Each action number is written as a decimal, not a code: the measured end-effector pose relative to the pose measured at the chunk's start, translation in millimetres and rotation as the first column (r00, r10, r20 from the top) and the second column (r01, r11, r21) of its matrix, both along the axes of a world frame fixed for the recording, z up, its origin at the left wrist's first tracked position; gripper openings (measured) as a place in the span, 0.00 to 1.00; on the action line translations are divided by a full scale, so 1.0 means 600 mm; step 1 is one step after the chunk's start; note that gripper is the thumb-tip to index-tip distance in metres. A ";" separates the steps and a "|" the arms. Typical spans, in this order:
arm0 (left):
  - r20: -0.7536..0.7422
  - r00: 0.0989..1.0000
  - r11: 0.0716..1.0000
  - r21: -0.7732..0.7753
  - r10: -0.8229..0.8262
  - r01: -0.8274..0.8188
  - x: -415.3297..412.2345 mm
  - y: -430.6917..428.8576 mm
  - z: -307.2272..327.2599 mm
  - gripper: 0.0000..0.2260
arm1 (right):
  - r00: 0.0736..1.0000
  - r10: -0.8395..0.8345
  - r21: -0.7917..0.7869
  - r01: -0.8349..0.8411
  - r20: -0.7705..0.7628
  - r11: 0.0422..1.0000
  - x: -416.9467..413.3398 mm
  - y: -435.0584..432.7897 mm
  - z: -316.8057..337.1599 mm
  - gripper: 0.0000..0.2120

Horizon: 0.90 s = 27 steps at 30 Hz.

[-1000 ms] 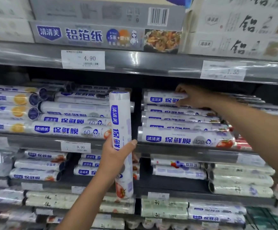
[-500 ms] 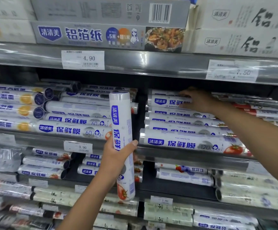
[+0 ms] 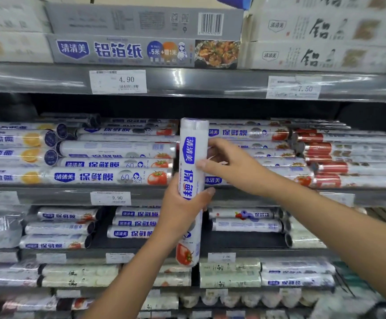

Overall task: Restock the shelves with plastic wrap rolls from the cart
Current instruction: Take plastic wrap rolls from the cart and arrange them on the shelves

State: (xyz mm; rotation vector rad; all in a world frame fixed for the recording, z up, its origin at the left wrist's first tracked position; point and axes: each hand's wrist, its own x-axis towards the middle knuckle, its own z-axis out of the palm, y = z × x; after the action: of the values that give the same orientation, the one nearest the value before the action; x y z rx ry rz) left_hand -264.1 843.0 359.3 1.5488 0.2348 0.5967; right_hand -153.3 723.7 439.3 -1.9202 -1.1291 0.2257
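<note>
A white plastic wrap roll (image 3: 193, 146) with blue lettering and a tomato picture stands upright in front of the middle shelf (image 3: 49, 195). My left hand (image 3: 182, 210) grips it around its lower middle. My right hand (image 3: 230, 165) holds its upper part, thumb in front and fingers curled behind. Behind the roll, stacks of the same rolls lie flat on the shelf: one pile on the left (image 3: 100, 177) and one on the right (image 3: 249, 132). No cart is in view.
Grey foil boxes (image 3: 123, 50) and white boxes (image 3: 325, 56) fill the shelf above. Red-labelled rolls (image 3: 339, 168) lie at the far right of the middle shelf. Lower shelves hold more rolls (image 3: 132, 223), with a dark gap below the held roll.
My right hand left the right-hand pile and came over to take the top of the upright roll. The left hand kept its grip.
</note>
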 end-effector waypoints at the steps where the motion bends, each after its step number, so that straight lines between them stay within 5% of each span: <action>1: 0.018 1.000 1.000 0.002 -0.012 0.011 0.002 -0.009 0.005 0.17 | 0.998 -0.004 0.005 0.004 -0.058 1.000 -0.016 -0.002 -0.003 0.28; 7: 0.088 0.982 0.958 -0.218 -0.169 0.184 0.007 -0.046 0.010 0.20 | 0.994 -0.076 0.064 0.081 -0.075 0.995 -0.074 -0.051 -0.025 0.30; 11: 0.202 0.956 0.838 -0.466 -0.210 0.283 0.019 -0.069 0.024 0.32 | 0.982 -0.131 -0.037 0.137 0.134 0.990 -0.080 -0.082 -0.038 0.32; 14: 0.122 0.954 0.854 -0.426 -0.274 0.300 0.027 -0.082 0.034 0.37 | 0.949 -0.176 -0.033 0.191 0.263 0.981 -0.069 -0.089 -0.038 0.35; 16: 0.050 0.952 0.922 -0.241 -0.301 0.304 0.030 -0.077 0.038 0.39 | 0.940 -0.187 -0.048 0.209 0.286 0.977 -0.055 -0.100 -0.017 0.35; 19: 0.033 0.975 0.951 0.229 -0.220 0.207 0.035 -0.056 0.044 0.22 | 0.898 -0.177 -0.116 0.242 0.403 0.963 -0.009 -0.121 0.023 0.34; 20: 0.047 0.988 0.890 0.441 -0.146 0.111 0.040 -0.046 0.043 0.19 | 0.882 -0.181 -0.135 0.262 0.435 0.955 0.011 -0.124 0.035 0.33; 22: 0.062 0.998 0.596 0.800 0.024 -0.064 0.064 -0.024 0.027 0.22 | 0.835 -0.193 -0.171 0.320 0.515 0.932 0.058 -0.127 0.051 0.33; 24: -0.006 0.992 0.351 0.936 0.124 -0.038 0.089 -0.010 0.005 0.24 | 0.780 -0.185 -0.211 0.376 0.598 0.902 0.107 -0.123 0.063 0.33; 27: -0.105 0.982 0.215 0.974 0.155 0.070 0.111 -0.005 -0.028 0.26 | 0.800 -0.125 -0.278 0.344 0.587 0.897 0.178 -0.112 0.069 0.32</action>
State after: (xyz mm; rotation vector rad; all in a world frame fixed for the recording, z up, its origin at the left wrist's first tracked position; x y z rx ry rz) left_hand -197.4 840.0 342.6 2.9200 -0.0186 0.6819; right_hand -46.8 656.3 480.6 -2.5528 -1.2540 -0.3142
